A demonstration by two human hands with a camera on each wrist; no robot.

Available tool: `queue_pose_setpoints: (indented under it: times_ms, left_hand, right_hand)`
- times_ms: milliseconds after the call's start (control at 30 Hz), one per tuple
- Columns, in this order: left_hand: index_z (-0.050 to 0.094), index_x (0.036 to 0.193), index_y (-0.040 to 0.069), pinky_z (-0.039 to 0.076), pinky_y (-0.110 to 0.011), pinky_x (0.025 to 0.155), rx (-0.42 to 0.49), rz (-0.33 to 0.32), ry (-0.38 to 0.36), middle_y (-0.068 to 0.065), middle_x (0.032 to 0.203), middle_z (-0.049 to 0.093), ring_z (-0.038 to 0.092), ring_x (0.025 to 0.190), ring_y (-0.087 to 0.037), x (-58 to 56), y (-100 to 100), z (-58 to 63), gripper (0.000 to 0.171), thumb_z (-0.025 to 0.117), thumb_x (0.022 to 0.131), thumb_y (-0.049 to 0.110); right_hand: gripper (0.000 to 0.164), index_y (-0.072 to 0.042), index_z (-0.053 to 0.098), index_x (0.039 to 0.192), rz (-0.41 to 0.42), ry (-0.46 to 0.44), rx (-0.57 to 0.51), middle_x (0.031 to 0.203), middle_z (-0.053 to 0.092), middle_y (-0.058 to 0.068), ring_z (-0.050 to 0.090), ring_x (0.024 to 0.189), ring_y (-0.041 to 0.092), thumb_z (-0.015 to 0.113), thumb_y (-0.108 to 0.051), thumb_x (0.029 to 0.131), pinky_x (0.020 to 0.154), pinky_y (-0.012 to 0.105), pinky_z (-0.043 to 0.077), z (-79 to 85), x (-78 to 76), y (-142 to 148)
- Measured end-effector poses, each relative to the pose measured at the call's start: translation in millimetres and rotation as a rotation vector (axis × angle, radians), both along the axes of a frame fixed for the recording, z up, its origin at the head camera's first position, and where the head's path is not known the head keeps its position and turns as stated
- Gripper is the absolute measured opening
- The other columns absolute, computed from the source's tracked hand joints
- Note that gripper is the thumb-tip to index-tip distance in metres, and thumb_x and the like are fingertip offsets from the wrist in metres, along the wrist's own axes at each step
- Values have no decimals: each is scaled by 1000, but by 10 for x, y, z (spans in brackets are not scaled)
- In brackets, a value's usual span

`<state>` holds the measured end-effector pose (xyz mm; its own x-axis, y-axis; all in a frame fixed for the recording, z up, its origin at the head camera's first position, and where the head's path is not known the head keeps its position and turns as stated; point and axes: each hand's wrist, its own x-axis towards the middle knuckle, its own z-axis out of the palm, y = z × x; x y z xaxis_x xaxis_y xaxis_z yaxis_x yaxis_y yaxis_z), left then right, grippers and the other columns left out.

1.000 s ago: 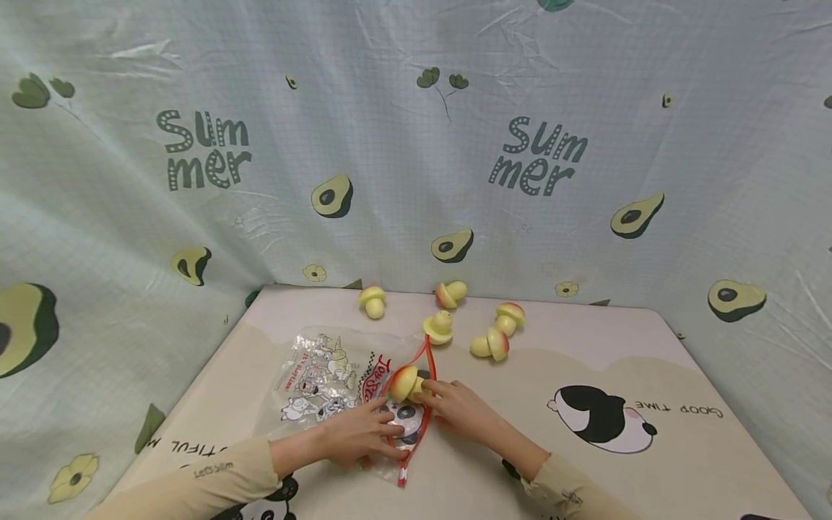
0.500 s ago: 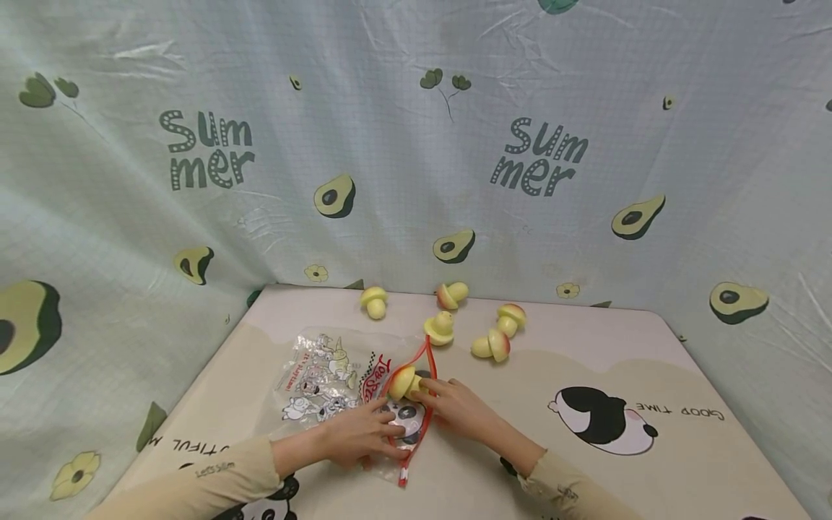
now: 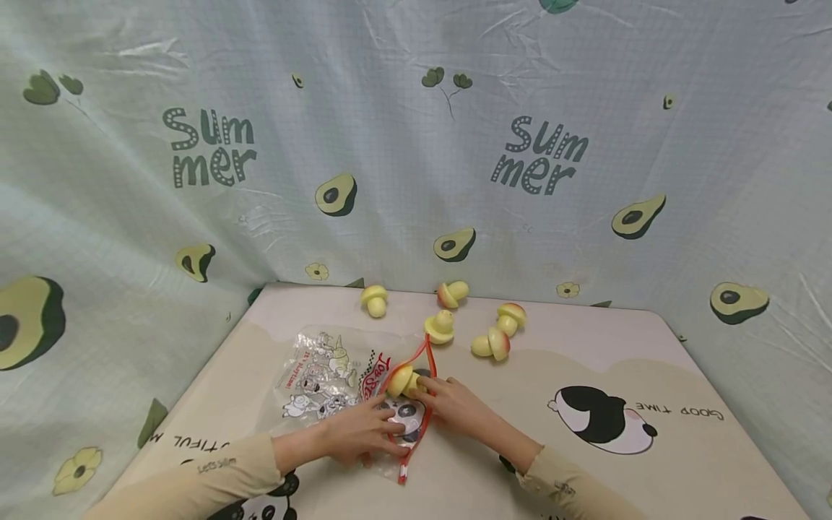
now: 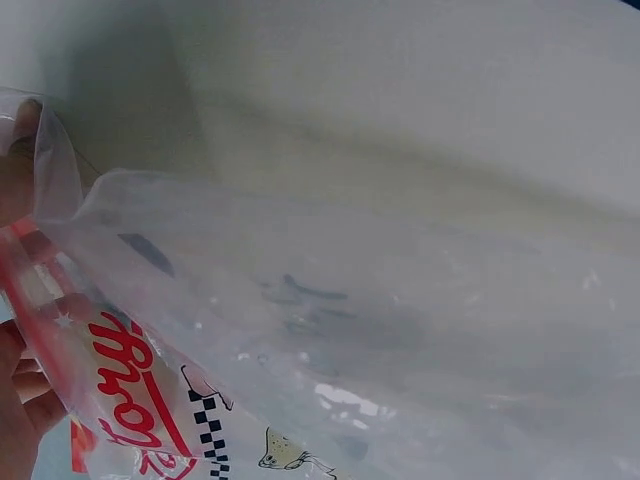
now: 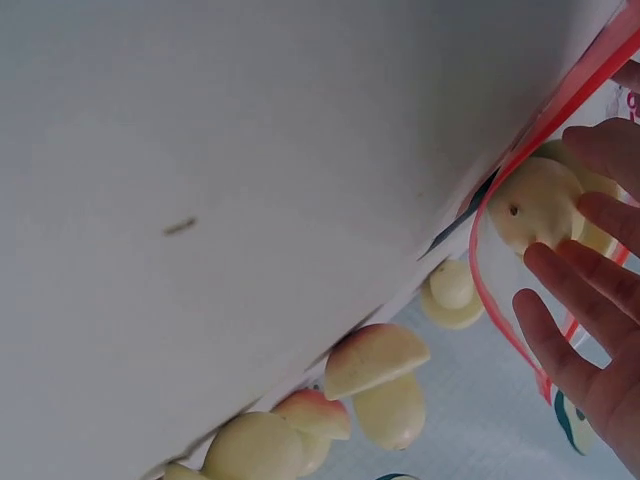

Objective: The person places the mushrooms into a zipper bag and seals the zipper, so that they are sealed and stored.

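A clear zip bag (image 3: 325, 375) with a red zip edge and cartoon prints lies flat, its mouth spread toward the right. My left hand (image 3: 364, 431) holds the near side of the mouth, thumb and fingers on either side of the film in the left wrist view. Just inside the mouth sits a yellow toy mushroom (image 3: 401, 380) with its stem toward the right. My right hand (image 3: 458, 409) reaches to the opening. In the right wrist view its fingers (image 5: 590, 290) are extended and fairly straight, tips touching the mushroom's stem end (image 5: 535, 205).
Several more toy mushrooms lie beyond the bag, one upside down (image 3: 439, 328) by its far corner and another (image 3: 491, 344) to the right. A printed cloth covers the table (image 3: 585, 368); an avocado-print curtain (image 3: 390, 144) hangs along the back and sides.
The mushroom in the bag's mouth has shifted slightly left, deeper inside, with my right fingers following it. My left hand stays at the bag's edge.
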<state>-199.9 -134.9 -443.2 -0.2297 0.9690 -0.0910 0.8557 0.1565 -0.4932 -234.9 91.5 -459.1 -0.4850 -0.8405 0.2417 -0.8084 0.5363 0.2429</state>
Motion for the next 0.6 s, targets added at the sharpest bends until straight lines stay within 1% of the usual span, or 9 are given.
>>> queue_pose_setpoints:
  times_ms: [200,400,500,600]
  left_hand:
    - [42,125,44,42,-42,93,-14,17,-5,13,121,53,51,108,-12,-3,6,-10,63,66,67,48]
    - [42,124,46,42,-40,91,-3,12,8,14,120,53,51,104,-11,-13,1,-24,63,66,65,49]
    - [42,124,46,42,-39,90,-1,10,9,15,120,53,50,104,-11,-17,-2,-25,63,66,65,49]
    - [41,124,46,42,-40,90,-4,11,2,15,120,52,50,105,-12,-13,0,-27,64,66,66,49]
  right_hand:
    - [41,-21,57,114,-2,4,5,109,51,-1,54,95,14,69,-24,75,64,27,47,-7,-2,-20]
    - [44,-22,56,116,-9,30,26,110,50,-2,52,97,14,69,-27,74,62,25,46,-18,-11,-37]
    - [45,-21,54,117,-14,31,29,113,50,-1,52,100,15,69,-27,75,64,27,47,-20,-9,-39]
    - [46,-19,53,119,-24,22,37,118,51,0,51,104,16,68,-27,76,69,29,49,-27,-6,-30]
